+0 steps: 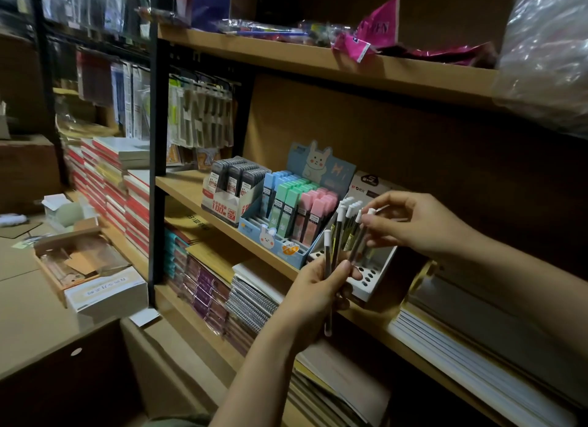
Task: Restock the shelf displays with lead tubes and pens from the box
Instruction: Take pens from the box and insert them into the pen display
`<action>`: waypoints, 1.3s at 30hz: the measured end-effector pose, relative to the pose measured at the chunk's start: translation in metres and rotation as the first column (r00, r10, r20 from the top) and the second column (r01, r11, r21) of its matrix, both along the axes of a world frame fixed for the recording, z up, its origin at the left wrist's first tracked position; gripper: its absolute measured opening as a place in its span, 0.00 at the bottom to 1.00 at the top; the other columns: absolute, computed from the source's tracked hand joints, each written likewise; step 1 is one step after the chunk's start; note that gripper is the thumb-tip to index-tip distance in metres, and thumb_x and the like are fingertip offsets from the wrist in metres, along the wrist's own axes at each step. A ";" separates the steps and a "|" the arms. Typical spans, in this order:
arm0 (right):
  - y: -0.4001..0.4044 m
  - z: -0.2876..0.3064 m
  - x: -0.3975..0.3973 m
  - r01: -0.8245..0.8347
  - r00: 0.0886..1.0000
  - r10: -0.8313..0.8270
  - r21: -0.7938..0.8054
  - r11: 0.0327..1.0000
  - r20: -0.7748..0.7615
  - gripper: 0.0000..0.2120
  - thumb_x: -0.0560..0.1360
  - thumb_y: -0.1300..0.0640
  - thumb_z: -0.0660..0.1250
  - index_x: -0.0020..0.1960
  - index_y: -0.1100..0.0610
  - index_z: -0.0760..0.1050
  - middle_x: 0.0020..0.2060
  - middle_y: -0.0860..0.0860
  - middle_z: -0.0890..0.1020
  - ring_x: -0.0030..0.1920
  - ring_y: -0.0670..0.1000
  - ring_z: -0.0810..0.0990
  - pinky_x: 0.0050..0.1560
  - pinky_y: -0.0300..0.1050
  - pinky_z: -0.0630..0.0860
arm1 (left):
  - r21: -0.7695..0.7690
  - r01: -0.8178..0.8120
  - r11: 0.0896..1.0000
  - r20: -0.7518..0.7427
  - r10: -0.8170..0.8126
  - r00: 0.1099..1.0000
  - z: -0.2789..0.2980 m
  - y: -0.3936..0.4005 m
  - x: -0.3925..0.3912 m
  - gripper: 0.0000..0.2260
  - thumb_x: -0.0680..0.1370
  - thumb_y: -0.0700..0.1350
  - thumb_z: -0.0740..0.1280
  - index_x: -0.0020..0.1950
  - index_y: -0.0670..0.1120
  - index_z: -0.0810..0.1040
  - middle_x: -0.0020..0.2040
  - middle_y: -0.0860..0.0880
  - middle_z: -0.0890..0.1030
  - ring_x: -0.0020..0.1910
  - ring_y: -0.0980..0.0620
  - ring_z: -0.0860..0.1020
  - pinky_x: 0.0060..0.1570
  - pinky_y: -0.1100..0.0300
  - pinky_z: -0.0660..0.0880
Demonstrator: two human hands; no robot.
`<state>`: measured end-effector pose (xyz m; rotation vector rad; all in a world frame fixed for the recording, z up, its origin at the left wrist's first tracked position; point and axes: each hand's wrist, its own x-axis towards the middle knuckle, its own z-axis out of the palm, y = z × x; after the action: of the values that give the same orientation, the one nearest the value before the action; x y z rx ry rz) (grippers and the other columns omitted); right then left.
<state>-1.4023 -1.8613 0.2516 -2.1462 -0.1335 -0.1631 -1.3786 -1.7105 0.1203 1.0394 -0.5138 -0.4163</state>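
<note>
Left hand [321,286] grips pen bundle [337,235], axes near-upright. Right hand [410,223] pinches one pen's cap [370,211]. Holed pen display [372,277] just behind, right hand nearer.

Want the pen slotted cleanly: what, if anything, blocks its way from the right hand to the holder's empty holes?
Nothing visible blocks it. The right hand pinches one pen directly above the holder; its front holes are open.

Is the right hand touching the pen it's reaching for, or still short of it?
Touching. The head view shows the right hand pinching the white cap of one pen, thumb and fingertips closed on it, above the bundle held by the left hand.
</note>
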 end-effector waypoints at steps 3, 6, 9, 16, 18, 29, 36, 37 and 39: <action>-0.001 0.002 -0.002 -0.005 0.997 0.010 -0.062 0.998 0.077 0.08 0.72 0.62 0.71 0.51 0.60 0.81 0.44 0.55 0.85 0.43 0.52 0.86 0.39 0.37 0.80 | -0.006 -0.049 0.999 -0.009 0.049 0.999 0.001 -0.001 0.000 0.05 0.82 0.41 0.62 0.55 0.45 0.77 0.41 0.51 0.82 0.33 0.58 0.75 0.34 0.65 0.74; -0.007 0.008 -0.004 -0.011 0.996 0.022 -0.123 0.992 0.091 0.09 0.73 0.63 0.71 0.53 0.57 0.82 0.45 0.53 0.85 0.44 0.50 0.86 0.40 0.34 0.79 | -0.033 -0.043 0.999 -0.074 0.040 0.996 0.001 -0.001 0.000 0.08 0.82 0.41 0.61 0.58 0.45 0.77 0.42 0.51 0.83 0.35 0.56 0.78 0.36 0.63 0.77; -0.011 0.009 -0.006 -0.029 0.997 0.039 -0.136 0.990 0.070 0.10 0.73 0.63 0.70 0.53 0.55 0.82 0.45 0.50 0.86 0.44 0.48 0.85 0.40 0.32 0.79 | 0.016 -0.091 0.996 -0.053 0.091 0.994 0.002 -0.002 0.000 0.08 0.82 0.41 0.61 0.56 0.48 0.79 0.41 0.50 0.82 0.33 0.58 0.76 0.33 0.65 0.74; -0.022 0.011 -0.002 0.167 0.968 -0.110 -0.251 0.954 0.226 0.11 0.73 0.61 0.70 0.55 0.53 0.79 0.44 0.47 0.84 0.40 0.41 0.84 0.36 0.27 0.76 | 0.030 -0.270 0.962 -0.114 0.271 0.956 0.005 -0.002 -0.003 0.09 0.83 0.40 0.57 0.55 0.44 0.78 0.45 0.46 0.79 0.38 0.55 0.78 0.36 0.64 0.75; -0.028 0.016 -0.001 0.267 0.932 -0.147 -0.352 0.897 0.332 0.10 0.72 0.59 0.72 0.52 0.50 0.78 0.42 0.44 0.82 0.39 0.36 0.82 0.33 0.24 0.73 | 0.030 -0.310 0.950 -0.158 0.311 0.937 0.005 0.002 0.000 0.10 0.83 0.38 0.55 0.58 0.40 0.76 0.42 0.46 0.77 0.30 0.58 0.74 0.28 0.69 0.72; -0.034 0.000 0.004 0.312 0.894 -0.050 -0.540 0.782 0.444 0.07 0.70 0.55 0.74 0.44 0.47 0.78 0.41 0.42 0.82 0.43 0.37 0.80 0.42 0.31 0.73 | 0.235 -0.342 0.910 0.035 0.343 0.939 -0.003 -0.003 0.001 0.09 0.84 0.48 0.54 0.56 0.50 0.73 0.52 0.48 0.79 0.43 0.53 0.72 0.45 0.56 0.69; -0.033 -0.003 0.004 0.309 0.900 -0.083 -0.492 0.814 0.428 0.05 0.71 0.55 0.74 0.46 0.51 0.79 0.41 0.44 0.83 0.42 0.38 0.82 0.43 0.33 0.76 | 0.258 -0.332 0.908 0.006 0.342 0.940 -0.006 -0.007 0.003 0.07 0.84 0.45 0.56 0.56 0.53 0.73 0.56 0.54 0.81 0.39 0.52 0.78 0.47 0.56 0.78; -0.031 -0.003 0.003 0.300 0.904 -0.078 -0.496 0.815 0.420 0.05 0.71 0.55 0.74 0.46 0.51 0.79 0.41 0.44 0.83 0.42 0.39 0.82 0.44 0.34 0.77 | 0.276 -0.340 0.899 0.022 0.348 0.937 -0.006 -0.006 0.004 0.07 0.84 0.45 0.56 0.56 0.53 0.73 0.56 0.55 0.81 0.42 0.52 0.78 0.51 0.54 0.78; -0.029 -0.001 0.000 0.296 0.909 -0.067 -0.524 0.798 0.411 0.05 0.71 0.54 0.74 0.45 0.50 0.79 0.41 0.43 0.83 0.42 0.39 0.82 0.42 0.33 0.77 | 0.301 -0.352 0.886 0.045 0.355 0.934 -0.007 -0.006 0.005 0.07 0.84 0.46 0.56 0.54 0.55 0.73 0.56 0.56 0.81 0.49 0.51 0.77 0.59 0.48 0.75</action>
<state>-1.4019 -1.8899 0.2502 -2.7187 -0.2138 -0.7377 -1.3735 -1.7167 0.1133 1.4004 -0.2412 -0.1767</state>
